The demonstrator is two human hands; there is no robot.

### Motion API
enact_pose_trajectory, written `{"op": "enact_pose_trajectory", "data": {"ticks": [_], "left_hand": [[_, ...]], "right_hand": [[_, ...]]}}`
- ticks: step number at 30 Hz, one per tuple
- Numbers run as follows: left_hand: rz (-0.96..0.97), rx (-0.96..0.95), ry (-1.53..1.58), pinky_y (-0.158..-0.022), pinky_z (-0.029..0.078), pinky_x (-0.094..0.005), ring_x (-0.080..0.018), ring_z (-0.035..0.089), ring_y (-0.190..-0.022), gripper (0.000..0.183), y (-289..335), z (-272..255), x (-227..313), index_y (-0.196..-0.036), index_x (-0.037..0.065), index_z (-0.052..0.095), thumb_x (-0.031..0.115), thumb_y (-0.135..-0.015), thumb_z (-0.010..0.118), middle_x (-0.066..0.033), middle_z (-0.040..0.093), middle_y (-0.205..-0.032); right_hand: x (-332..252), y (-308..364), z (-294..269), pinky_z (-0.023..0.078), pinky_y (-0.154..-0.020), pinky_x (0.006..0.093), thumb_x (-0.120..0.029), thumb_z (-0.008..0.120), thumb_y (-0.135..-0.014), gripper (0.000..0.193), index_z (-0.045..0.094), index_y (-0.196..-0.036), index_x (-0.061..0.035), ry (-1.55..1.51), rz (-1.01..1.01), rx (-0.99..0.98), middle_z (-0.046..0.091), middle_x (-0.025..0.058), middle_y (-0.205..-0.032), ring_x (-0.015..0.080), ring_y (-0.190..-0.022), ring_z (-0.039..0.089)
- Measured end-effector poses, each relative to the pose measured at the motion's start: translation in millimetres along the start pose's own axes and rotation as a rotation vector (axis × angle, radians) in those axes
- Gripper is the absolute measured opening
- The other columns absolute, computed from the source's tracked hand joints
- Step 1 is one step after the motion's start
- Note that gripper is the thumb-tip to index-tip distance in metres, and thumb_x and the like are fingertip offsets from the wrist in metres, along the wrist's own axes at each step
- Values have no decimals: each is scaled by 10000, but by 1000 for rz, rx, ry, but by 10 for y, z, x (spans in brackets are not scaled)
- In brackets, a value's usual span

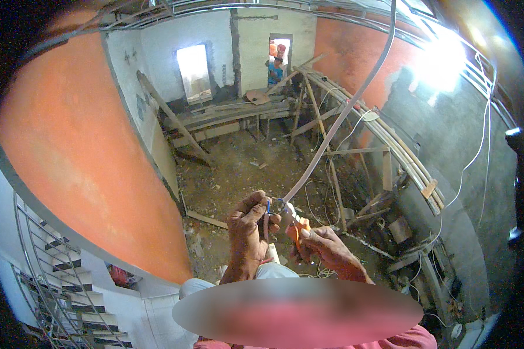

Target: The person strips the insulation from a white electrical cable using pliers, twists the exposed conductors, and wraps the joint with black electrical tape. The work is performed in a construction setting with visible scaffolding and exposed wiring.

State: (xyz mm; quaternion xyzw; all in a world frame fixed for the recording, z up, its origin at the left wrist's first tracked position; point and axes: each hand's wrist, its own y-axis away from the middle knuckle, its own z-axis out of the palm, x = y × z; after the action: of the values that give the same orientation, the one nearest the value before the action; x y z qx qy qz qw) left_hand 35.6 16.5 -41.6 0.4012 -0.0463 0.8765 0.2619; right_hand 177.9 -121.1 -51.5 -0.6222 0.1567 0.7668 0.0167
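In front of me my left hand [249, 227] is raised and closed, pinching a thin blue wire [268, 207] between thumb and fingers. A pale flexible conduit [344, 114] comes down from the ceiling, and its lower end meets the wires just right of my left fingertips. My right hand [327, 247] is wrapped around pliers with orange handles [297, 232]. Their metal jaws [289, 210] are up at the conduit's lower end, close to the left fingers. Whether the jaws are clamped on a wire is too small to tell.
Bamboo poles [399, 145] on a wooden scaffold run along the right side. Planks [233, 114] lie on supports at the back, near a doorway with a person [275, 71]. An orange wall [81, 157] and metal railing [46, 273] stand left. Debris covers the floor below.
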Motion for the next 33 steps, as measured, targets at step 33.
{"op": "enact_pose_trajectory", "data": {"ticks": [33], "left_hand": [[-123,-153,-36,-407,531,-227,-130,662,-533,169,-73,-55,43,-1148,86,594,89,-982,563,-77,701,-880]], "right_hand": [[-236,76,46,515,-556,310,-511,606,-963,540,672,-871,17,187,52,-124,679,116,-745,188,-651,672]]}}
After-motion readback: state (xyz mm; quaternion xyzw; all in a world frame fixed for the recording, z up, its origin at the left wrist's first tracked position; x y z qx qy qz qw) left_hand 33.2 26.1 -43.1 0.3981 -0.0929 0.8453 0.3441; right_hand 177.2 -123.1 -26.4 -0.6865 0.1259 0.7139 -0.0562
